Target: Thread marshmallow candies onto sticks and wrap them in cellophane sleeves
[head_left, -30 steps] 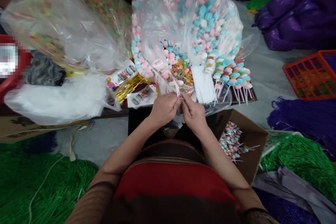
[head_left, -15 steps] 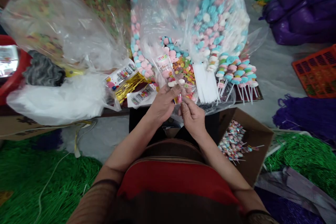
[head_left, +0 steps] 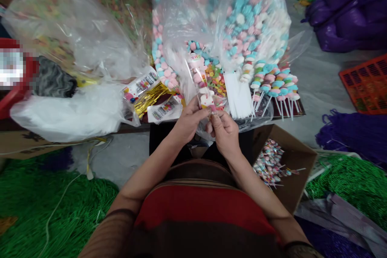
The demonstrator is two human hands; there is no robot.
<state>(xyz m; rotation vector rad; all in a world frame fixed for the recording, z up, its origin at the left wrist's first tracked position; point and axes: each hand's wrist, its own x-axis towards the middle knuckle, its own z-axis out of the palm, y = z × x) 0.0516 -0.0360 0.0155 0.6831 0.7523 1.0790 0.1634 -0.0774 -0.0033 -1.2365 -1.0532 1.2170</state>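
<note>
A candy skewer in a clear printed wrapper (head_left: 206,98) points away from me over the table edge, pink and white pieces showing through the film. My left hand (head_left: 189,123) is closed round the wrapper's lower left side, thumb across it. At the lower end, my right hand (head_left: 225,131) pinches the gathered wrapper, with the stick there hidden by my fingers. Just beyond lie loose gummy rings (head_left: 216,80). White sticks (head_left: 238,94) are bunched to the right, beside unwrapped candy skewers (head_left: 276,80). Left of my hands are printed wrappers (head_left: 165,109) and gold twist ties (head_left: 149,102).
Big clear bags of marshmallows (head_left: 242,12) and gummy rings (head_left: 45,12) stand at the back. A cardboard box (head_left: 298,169) with wrapped skewers is at my lower right. An orange crate (head_left: 365,84) and green strands (head_left: 54,209) lie on the floor.
The candy skewer now shows further down inside its wrapper. My right hand has shifted slightly and grips the lower end; the left hand has moved a little lower.
</note>
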